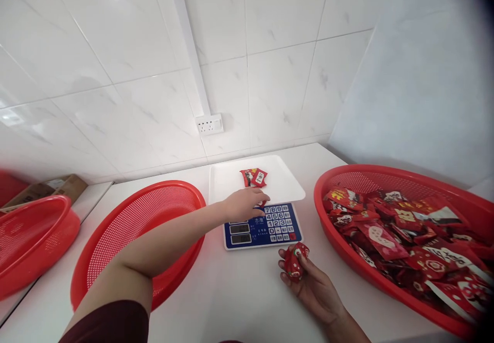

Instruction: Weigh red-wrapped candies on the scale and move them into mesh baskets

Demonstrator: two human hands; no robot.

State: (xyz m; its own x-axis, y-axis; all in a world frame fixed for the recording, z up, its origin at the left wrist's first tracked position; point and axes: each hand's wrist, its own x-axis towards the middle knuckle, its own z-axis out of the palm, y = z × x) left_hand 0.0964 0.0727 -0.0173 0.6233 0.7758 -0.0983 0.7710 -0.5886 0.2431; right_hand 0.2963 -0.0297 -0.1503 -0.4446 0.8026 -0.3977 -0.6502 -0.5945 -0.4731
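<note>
**One scale, at least three red baskets**

The scale (262,230) is flanked on the white bench (231,291) by two baskets (386,170); another basket (57,230) is seen farther left. At least two packets (260,177) lie on its pan (227,178). Before it, a red bundle (295,263) is gripped by the right hand (303,266); the left hand (266,204) is loosely spread, any pinch undeterminable. Behind, tiled wall (278,86).

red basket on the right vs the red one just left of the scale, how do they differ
The right basket holds a heap of red packets, while the left basket shows none in its visible part. The left basket is partly covered by the left arm; the right basket is uncovered but runs to the picture's edge. Both are red, with perforated walls.
</note>
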